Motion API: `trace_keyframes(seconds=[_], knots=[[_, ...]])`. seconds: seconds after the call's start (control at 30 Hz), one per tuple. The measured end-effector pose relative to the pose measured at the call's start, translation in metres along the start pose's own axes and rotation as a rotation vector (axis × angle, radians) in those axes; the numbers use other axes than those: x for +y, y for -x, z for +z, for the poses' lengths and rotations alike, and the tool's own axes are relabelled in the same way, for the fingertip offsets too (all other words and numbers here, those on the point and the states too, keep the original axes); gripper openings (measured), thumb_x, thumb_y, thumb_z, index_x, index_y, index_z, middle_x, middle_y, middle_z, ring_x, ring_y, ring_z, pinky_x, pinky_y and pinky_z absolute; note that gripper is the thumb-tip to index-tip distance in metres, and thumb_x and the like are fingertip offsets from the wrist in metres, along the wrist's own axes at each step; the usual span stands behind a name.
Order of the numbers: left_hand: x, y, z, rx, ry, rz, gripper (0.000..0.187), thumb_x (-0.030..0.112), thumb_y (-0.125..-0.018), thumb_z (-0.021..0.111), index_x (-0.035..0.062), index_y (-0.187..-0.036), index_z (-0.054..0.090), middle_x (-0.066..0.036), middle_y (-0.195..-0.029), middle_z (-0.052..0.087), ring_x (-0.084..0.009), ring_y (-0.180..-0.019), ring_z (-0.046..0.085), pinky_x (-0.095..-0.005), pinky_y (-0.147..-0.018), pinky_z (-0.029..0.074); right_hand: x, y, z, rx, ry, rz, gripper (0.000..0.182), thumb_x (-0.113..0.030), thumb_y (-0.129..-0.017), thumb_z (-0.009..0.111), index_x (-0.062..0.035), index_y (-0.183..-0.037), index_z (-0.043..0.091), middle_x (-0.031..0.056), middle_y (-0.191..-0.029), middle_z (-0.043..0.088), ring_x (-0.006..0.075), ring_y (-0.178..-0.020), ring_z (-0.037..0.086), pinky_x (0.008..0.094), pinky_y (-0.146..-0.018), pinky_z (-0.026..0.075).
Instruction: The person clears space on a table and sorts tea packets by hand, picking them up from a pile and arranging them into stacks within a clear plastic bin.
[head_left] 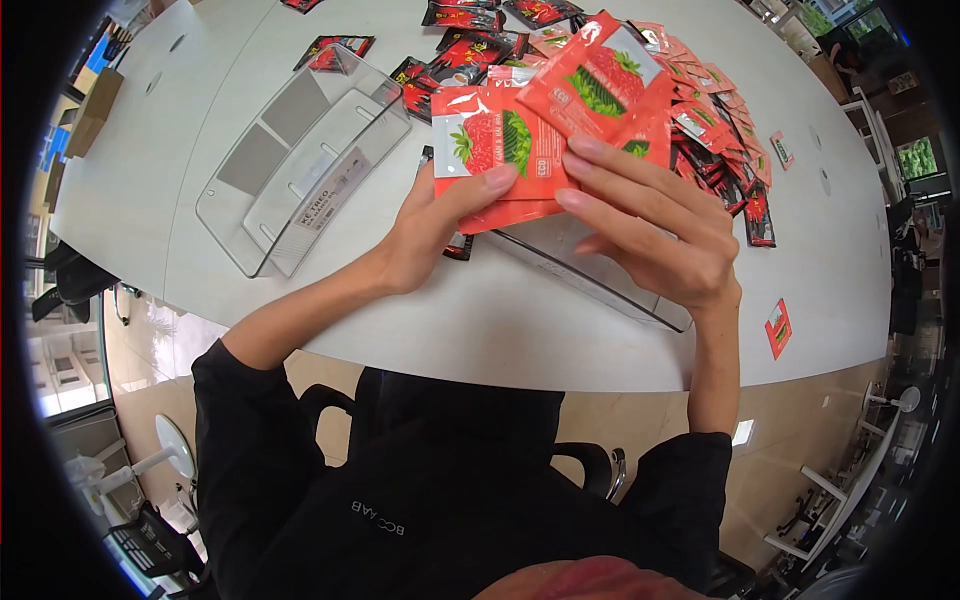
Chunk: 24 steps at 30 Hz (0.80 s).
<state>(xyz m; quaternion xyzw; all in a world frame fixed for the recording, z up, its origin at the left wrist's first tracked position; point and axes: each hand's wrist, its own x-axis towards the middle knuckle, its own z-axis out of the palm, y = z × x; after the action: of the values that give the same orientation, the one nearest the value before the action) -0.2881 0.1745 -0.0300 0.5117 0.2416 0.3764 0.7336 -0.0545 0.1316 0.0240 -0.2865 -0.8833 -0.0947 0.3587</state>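
Note:
My left hand [425, 225] grips several red strawberry packets [482, 140], its thumb pressed on the front one. Fingers of my right hand [660, 220] rest on another red strawberry packet [598, 85], tilted and overlapping the others; my right thumb is partly hidden. Below my hands lies a clear plastic tray [590, 282], partly covered by them. Further left on the white table stands a second clear tray [300, 160] with a printed label on its side.
Behind my hands spreads a pile of black and red packets [465, 60], with a heap of red packets [710, 110] to the right. A single red packet [778, 329] lies near the right front table edge [800, 378]. Chairs stand below the table.

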Motion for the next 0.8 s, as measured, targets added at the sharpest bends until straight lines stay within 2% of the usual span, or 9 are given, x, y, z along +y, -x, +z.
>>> trace_keyframes(seconds=[0.1, 0.17, 0.2, 0.3, 0.33, 0.43, 0.47, 0.6, 0.8], knots=[[0.004, -0.004, 0.004, 0.048, 0.003, 0.011, 0.041, 0.033, -0.101, 0.061, -0.0019, -0.122, 0.061, -0.010, -0.115, 0.069, -0.0107, -0.103, 0.064, -0.0288, -0.091, 0.051, 0.000, 0.005, 0.001, 0.072, -0.117, 0.011, 0.033, 0.003, -0.071, 0.082, 0.0005, -0.103, 0.075, 0.0129, -0.096, 0.076, 0.0301, -0.095, 0.075, 0.0336, -0.076, 0.062], [0.006, -0.006, 0.003, 0.039, -0.040, 0.031, 0.041, 0.032, -0.101, 0.062, -0.0027, -0.122, 0.061, -0.010, -0.112, 0.070, -0.0109, -0.099, 0.067, -0.0287, -0.087, 0.053, 0.004, 0.009, 0.003, 0.198, -0.087, 0.019, 0.035, 0.003, -0.069, 0.081, -0.0020, -0.104, 0.076, 0.0090, -0.088, 0.076, 0.0229, -0.082, 0.074, 0.0298, -0.064, 0.060], [0.007, -0.006, 0.003, 0.045, -0.153, 0.055, 0.041, 0.031, -0.100, 0.064, -0.0032, -0.122, 0.060, -0.010, -0.110, 0.071, -0.0111, -0.097, 0.068, -0.0286, -0.085, 0.054, 0.006, 0.008, 0.003, 0.232, -0.087, 0.026, 0.035, 0.007, -0.068, 0.083, 0.0000, -0.102, 0.075, 0.0082, -0.078, 0.073, 0.0188, -0.065, 0.069, 0.0274, -0.056, 0.055], [0.001, -0.007, 0.007, 0.056, -0.209, 0.131, 0.042, 0.029, -0.098, 0.069, -0.0028, -0.125, 0.059, -0.010, -0.108, 0.072, -0.0123, -0.098, 0.068, -0.0288, -0.084, 0.055, 0.003, 0.013, -0.001, 0.305, -0.130, 0.217, 0.033, 0.010, -0.069, 0.084, 0.0001, -0.100, 0.074, 0.0053, -0.069, 0.068, 0.0128, -0.057, 0.061, 0.0235, -0.051, 0.046], [0.000, -0.007, 0.008, 0.057, -0.267, 0.168, 0.041, 0.026, -0.097, 0.070, -0.0021, -0.125, 0.059, -0.010, -0.108, 0.072, -0.0126, -0.098, 0.068, -0.0289, -0.084, 0.055, 0.009, 0.015, 0.003, 0.357, -0.121, 0.209, 0.032, 0.010, -0.071, 0.084, -0.0015, -0.098, 0.071, 0.0009, -0.065, 0.060, 0.0072, -0.052, 0.050, 0.0220, -0.049, 0.039], [-0.002, -0.007, 0.009, 0.067, -0.361, 0.226, 0.041, 0.021, -0.094, 0.073, -0.0015, -0.125, 0.059, -0.010, -0.109, 0.072, -0.0138, -0.099, 0.068, -0.0293, -0.085, 0.055, 0.007, 0.014, 0.000, 0.424, -0.098, 0.357, 0.033, 0.009, -0.071, 0.086, -0.0030, -0.096, 0.068, -0.0022, -0.065, 0.054, 0.0055, -0.052, 0.046, 0.0217, -0.049, 0.037], [-0.003, -0.008, 0.008, 0.075, -0.396, 0.244, 0.042, 0.019, -0.093, 0.075, -0.0016, -0.126, 0.059, -0.011, -0.110, 0.072, -0.0147, -0.100, 0.068, -0.0295, -0.086, 0.055, 0.011, 0.020, -0.002, 0.387, -0.038, 0.340, 0.042, 0.009, -0.069, 0.087, -0.0043, -0.100, 0.062, -0.0013, -0.078, 0.053, 0.0050, -0.055, 0.043, 0.0218, -0.051, 0.038], [-0.010, -0.012, 0.005, 0.094, -0.528, 0.391, 0.046, 0.015, -0.090, 0.077, -0.0029, -0.127, 0.057, -0.012, -0.113, 0.071, -0.0173, -0.104, 0.068, -0.0306, -0.087, 0.055, 0.018, 0.021, 0.000, 0.458, -0.195, 0.378, 0.053, 0.009, -0.068, 0.088, -0.0050, -0.108, 0.057, 0.0014, -0.094, 0.050, 0.0063, -0.064, 0.045, 0.0219, -0.054, 0.041], [-0.021, -0.014, 0.005, 0.148, -0.498, 0.522, 0.053, 0.011, -0.089, 0.077, -0.0023, -0.132, 0.049, -0.014, -0.121, 0.067, -0.0223, -0.108, 0.067, -0.0333, -0.092, 0.053, 0.020, 0.025, 0.001, 0.497, -0.423, 0.593, 0.068, 0.010, -0.068, 0.088, -0.0052, -0.119, 0.047, 0.0025, -0.107, 0.044, 0.0086, -0.085, 0.047, 0.0206, -0.073, 0.049]])
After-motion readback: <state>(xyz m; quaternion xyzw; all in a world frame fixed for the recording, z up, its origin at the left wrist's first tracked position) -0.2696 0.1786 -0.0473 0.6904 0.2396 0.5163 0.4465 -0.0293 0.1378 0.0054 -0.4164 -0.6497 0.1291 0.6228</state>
